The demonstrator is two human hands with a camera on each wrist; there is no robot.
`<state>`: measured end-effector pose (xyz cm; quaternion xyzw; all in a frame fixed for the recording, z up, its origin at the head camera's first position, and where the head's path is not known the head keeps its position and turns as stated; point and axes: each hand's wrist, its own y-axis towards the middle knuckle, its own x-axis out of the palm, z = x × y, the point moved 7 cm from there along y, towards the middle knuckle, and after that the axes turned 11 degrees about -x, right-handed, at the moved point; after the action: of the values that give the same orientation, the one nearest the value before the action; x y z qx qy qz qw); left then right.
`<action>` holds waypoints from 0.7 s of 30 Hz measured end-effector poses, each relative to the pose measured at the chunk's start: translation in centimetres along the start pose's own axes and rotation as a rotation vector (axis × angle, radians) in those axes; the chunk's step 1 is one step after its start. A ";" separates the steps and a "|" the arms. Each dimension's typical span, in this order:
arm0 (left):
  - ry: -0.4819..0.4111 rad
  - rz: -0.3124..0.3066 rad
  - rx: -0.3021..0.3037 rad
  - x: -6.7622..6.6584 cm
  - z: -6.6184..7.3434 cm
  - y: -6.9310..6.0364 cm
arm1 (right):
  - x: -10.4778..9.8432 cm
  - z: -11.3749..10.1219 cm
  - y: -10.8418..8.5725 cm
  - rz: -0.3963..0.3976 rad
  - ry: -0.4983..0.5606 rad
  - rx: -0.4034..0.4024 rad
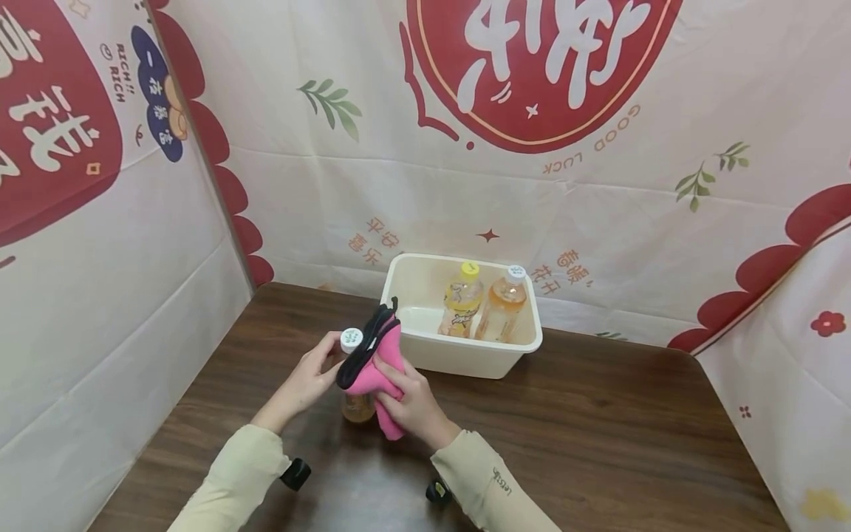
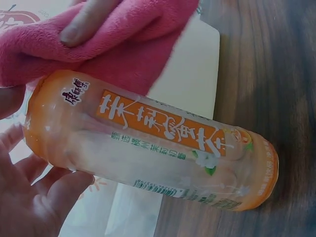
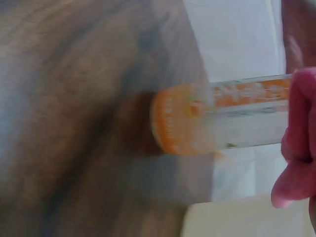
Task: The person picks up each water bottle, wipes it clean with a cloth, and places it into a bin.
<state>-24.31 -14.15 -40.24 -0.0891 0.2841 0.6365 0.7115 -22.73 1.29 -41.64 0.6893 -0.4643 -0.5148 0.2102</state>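
An orange-labelled tea bottle [image 1: 357,408] with a white cap stands upright on the table, near the bin's left front corner. My left hand [image 1: 307,378] grips it around the upper part; fingers wrap the shoulder in the left wrist view, where the label of the bottle [image 2: 158,148] faces the camera. With my right hand [image 1: 414,403] I hold a folded pink cloth [image 1: 392,349] with a black edge against the bottle's upper side. The cloth [image 2: 133,54] hides part of the bottle from above. In the blurred right wrist view, the cloth [image 3: 301,118] covers the bottle's upper end.
Behind my hands, a cream plastic bin [image 1: 459,358] holds a yellow-capped bottle [image 1: 462,303] and a white-capped orange bottle [image 1: 501,310], both on its right side. Brown wooden tabletop [image 1: 631,443] extends to the right. Printed cloth walls [image 1: 299,199] enclose the back and sides.
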 end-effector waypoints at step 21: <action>-0.086 -0.054 -0.077 0.4 -0.1 0.0 | 4.8 3.3 -8.4 -0.336 -0.108 0.183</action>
<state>-24.30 -13.84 -40.56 -0.0964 0.2261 0.6309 0.7359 -22.02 1.82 -51.83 0.7447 -0.3981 -0.5346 0.0326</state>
